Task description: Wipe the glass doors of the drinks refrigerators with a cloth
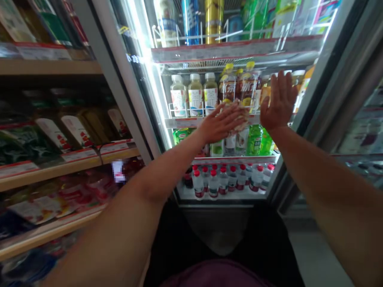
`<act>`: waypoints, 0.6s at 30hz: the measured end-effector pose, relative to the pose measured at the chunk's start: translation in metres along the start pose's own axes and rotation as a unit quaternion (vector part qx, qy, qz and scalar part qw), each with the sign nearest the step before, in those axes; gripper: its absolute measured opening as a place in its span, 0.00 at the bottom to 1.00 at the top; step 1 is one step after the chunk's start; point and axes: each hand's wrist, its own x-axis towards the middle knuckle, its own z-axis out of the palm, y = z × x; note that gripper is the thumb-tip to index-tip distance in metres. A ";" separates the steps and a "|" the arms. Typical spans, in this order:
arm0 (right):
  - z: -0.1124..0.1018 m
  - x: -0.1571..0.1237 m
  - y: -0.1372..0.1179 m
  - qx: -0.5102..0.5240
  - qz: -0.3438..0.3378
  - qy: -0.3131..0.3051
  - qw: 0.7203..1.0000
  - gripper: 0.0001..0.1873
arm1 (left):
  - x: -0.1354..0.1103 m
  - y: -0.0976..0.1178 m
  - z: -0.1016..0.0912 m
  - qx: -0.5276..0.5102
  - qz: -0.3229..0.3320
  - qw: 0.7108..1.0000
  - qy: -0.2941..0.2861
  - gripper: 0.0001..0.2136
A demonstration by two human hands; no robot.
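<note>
My left hand stretches forward with its fingers extended over a crumpled pale cloth, which it seems to press against the glass front of a lit drinks fridge. Up and to the right, my right hand is raised flat, palm forward and fingers up, with nothing in it; it appears to rest on the same glass. Behind the hands stand brown tea bottles with yellow caps and white-capped bottles. Green bottles are on the shelf below.
Small red-capped bottles line the fridge floor. Cans stand on the top shelf. A wooden shelf of drinks runs along the left. The metal door frame is at right, and my dark-clothed legs are below.
</note>
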 end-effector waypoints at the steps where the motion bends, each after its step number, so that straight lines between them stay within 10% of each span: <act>1: 0.001 0.000 0.000 0.001 0.000 0.001 1.000 0.33 | 0.010 -0.010 -0.011 0.000 -0.018 1.000 0.006 0.25; 10: -0.003 0.003 0.005 -0.014 -0.005 -0.027 1.000 0.34 | 0.074 -0.090 -0.096 0.026 -0.071 0.996 0.053 0.28; 18: -0.005 0.002 0.001 -0.011 -0.005 -0.016 1.000 0.33 | 0.093 -0.111 -0.144 0.129 -0.207 0.969 0.043 0.34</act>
